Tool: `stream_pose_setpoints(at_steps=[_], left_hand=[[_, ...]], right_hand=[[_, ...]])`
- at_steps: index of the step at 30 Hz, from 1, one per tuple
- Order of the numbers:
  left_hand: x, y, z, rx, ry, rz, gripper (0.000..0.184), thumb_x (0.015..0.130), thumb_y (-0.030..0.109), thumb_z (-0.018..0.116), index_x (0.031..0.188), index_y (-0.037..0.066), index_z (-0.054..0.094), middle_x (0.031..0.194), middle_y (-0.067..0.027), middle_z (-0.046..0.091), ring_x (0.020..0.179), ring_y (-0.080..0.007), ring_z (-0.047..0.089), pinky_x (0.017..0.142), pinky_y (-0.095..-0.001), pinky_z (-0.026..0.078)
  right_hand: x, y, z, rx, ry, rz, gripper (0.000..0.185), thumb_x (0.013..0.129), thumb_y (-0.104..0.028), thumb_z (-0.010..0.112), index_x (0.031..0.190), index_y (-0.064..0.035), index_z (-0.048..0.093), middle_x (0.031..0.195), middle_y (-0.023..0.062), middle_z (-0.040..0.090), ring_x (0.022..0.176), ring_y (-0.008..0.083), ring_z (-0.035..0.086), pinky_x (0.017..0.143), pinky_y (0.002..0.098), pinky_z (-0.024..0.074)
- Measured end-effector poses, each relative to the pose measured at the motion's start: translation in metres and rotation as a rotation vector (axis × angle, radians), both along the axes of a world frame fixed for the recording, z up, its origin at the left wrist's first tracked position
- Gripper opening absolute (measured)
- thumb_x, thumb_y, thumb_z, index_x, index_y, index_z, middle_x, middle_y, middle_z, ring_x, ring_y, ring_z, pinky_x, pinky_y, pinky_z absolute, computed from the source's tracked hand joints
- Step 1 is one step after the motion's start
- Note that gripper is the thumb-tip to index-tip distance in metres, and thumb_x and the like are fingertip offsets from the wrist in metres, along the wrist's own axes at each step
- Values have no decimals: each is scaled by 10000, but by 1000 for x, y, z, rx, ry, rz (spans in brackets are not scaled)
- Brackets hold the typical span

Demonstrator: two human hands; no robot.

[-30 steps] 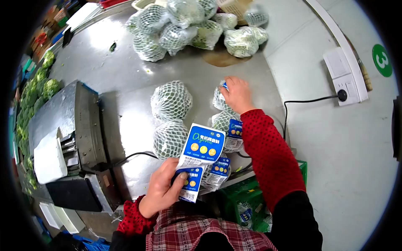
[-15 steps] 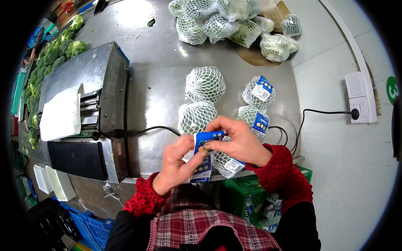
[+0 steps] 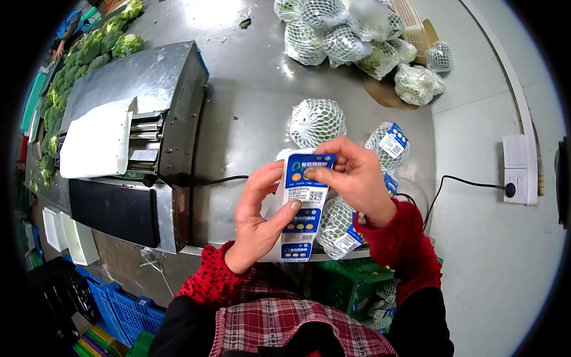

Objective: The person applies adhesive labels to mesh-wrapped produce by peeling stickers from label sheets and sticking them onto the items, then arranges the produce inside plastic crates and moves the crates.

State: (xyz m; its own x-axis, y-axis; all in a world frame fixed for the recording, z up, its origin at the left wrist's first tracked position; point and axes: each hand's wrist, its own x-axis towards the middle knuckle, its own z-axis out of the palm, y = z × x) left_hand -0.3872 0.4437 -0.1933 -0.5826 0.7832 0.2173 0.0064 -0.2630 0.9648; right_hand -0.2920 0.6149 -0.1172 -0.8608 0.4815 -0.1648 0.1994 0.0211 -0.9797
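Observation:
A strip of blue-and-white printed labels (image 3: 304, 196) hangs upright between my hands. My left hand (image 3: 256, 220) grips its left side, thumb on the front. My right hand (image 3: 355, 178) pinches the top label at its upper right corner. Behind the strip, a net-wrapped vegetable (image 3: 317, 122) sits on the metal table, and another is mostly covered by my hands. To the right lies a netted vegetable with a blue label (image 3: 392, 143). Another labelled netted vegetable (image 3: 338, 226) rests near the table's front edge, close below my right hand.
A metal label machine (image 3: 140, 113) stands on the left, with broccoli heads (image 3: 89, 50) piled behind it. Several netted vegetables (image 3: 342, 41) are heaped at the back beside a beige basket (image 3: 410, 21). A black cable (image 3: 467, 178) runs to the wall socket. Below the edge sits a green crate (image 3: 342, 285).
The label strip has been opened out and raised, its printed front now facing me. My right hand has moved up and right. The camera view has shifted slightly.

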Motion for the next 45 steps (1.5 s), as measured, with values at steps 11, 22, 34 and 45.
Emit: stream_pose_setpoints(at_steps=[11, 22, 34, 45], left_hand=[[40, -3, -13, -356, -322, -238, 220, 870, 70, 723, 1069, -17, 697, 891, -68, 736, 812, -84, 654, 712, -261, 533], [20, -29, -6, -215, -61, -317, 229, 917, 27, 614, 1141, -17, 631, 1026, -168, 650, 838, -251, 675, 695, -325, 514], [30, -62, 8, -180, 135, -229, 265, 884, 41, 634, 1146, 6, 622, 1016, -164, 641, 846, -304, 664, 709, -350, 517], [90, -92, -2, -342, -514, -299, 113, 868, 63, 725, 945, -13, 694, 989, -88, 702, 835, -93, 626, 733, -250, 515]], right_hand=[[-12, 39, 2, 647, 198, -131, 155, 806, -2, 747, 945, -4, 679, 805, 54, 705, 664, 80, 631, 585, 231, 506], [-39, 129, -99, 1567, -233, -364, 559, 838, -430, 700, 1239, -63, 565, 1141, 140, 618, 1048, 326, 585, 866, 440, 453], [-8, 55, -41, 1065, 14, 31, 496, 912, -315, 614, 1308, -24, 541, 1264, 169, 554, 1140, 313, 555, 950, 401, 432], [102, -90, -20, 879, 24, 338, 173, 799, -149, 745, 921, -45, 677, 800, 60, 656, 671, 242, 651, 555, 316, 513]])
